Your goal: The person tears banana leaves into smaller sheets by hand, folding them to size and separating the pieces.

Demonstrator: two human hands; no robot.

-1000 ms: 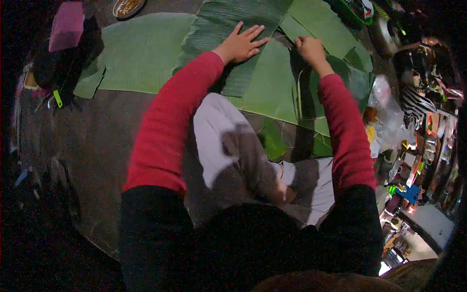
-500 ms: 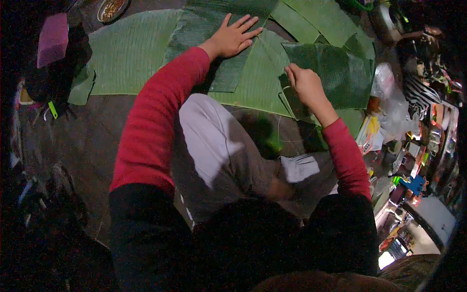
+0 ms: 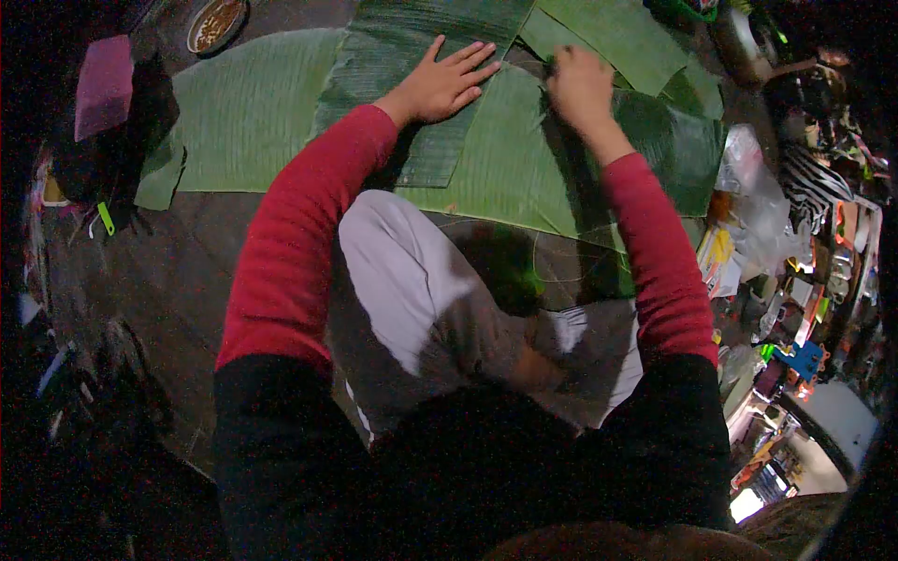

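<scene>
Evidently, your left hand (image 3: 444, 82) is lying spread, gripping nothing, on the dark leaf (image 3: 385, 58) beyond your knee (image 3: 388, 234); your right hand (image 3: 582, 86) is looking curled, its hold unclear. The leaf is seeming light, pliable, tear-prone: favour edges.

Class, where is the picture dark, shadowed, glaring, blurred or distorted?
Head view: dim and speckled, fading to black at the corners; head view: dark shadows across the pale trousers; head view: glare from a bright patch at lower right; head view: the right hand slightly softer than the spread left hand; head view: clutter curving along the right edge.
</scene>
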